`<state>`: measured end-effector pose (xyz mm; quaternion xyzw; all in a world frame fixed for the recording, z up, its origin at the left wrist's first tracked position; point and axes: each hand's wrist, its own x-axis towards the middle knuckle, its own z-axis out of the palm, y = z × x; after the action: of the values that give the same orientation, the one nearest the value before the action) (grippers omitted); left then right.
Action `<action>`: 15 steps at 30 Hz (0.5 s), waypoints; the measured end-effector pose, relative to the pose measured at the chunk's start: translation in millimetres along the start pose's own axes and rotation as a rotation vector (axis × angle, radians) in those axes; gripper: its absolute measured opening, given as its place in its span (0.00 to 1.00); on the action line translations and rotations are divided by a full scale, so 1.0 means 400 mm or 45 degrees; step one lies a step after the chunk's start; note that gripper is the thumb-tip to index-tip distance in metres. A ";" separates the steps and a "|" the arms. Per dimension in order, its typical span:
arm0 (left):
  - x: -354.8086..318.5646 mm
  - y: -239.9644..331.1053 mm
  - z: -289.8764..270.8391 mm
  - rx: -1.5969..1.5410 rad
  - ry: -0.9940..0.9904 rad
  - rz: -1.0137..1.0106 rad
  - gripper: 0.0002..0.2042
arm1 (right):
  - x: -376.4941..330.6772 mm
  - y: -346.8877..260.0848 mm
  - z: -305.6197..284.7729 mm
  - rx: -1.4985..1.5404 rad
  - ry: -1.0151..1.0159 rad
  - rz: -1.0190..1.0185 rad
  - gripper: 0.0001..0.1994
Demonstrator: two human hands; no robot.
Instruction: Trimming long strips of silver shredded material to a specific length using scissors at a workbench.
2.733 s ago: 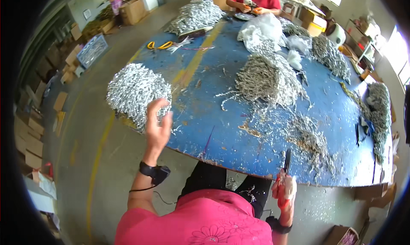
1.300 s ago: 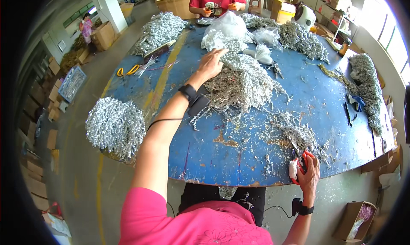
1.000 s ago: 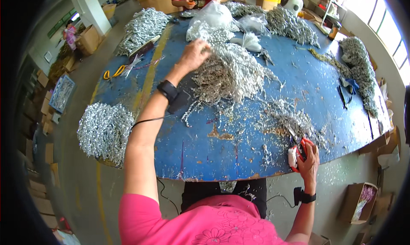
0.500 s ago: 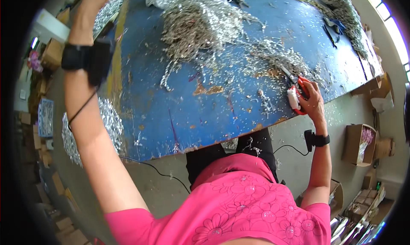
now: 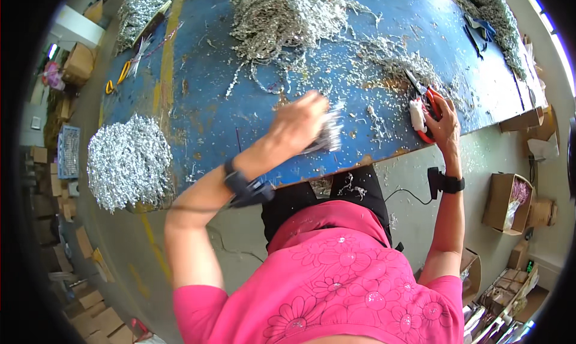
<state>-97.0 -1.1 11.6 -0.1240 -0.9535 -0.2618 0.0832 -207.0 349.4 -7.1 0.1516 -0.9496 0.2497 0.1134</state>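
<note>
The blue worktop (image 5: 207, 98) carries a large tinsel heap (image 5: 288, 20) toward its far side and a smaller silver pile (image 5: 129, 164) at its left edge. The left hand (image 5: 300, 122) is near the front edge, the right hand (image 5: 444, 125) farther right. The right fingers wrap around red-handled scissors (image 5: 433, 94); the left fingers curl tightly around a blurred silver bunch (image 5: 329, 133). Tinsel scraps (image 5: 399, 59) lie beyond the scissors.

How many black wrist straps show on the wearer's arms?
2. The left strap sits behind the left hand and its blurred silver bundle; the right strap sits behind the right hand, which holds red-handled cutters. None seems hidden.
</note>
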 end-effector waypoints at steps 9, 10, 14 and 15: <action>0.315 0.036 -0.031 -0.623 0.091 0.301 0.12 | 0.004 0.009 0.005 0.085 0.003 -0.214 0.25; 0.282 0.036 -0.070 -0.571 0.099 0.258 0.13 | 0.002 0.021 -0.009 0.025 -0.032 -0.190 0.25; 0.138 -0.079 -0.179 -0.920 0.236 -0.037 0.13 | -0.008 0.000 -0.072 0.076 -0.160 -0.157 0.23; 0.080 -0.097 -0.202 -0.888 0.275 -0.181 0.11 | -0.031 -0.044 -0.100 -0.055 0.086 -0.335 0.21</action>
<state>-131.0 -69.1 68.7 -0.0500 -0.7991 -0.5875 0.1176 -184.0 358.0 30.8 0.2637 -0.9223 0.2172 0.1804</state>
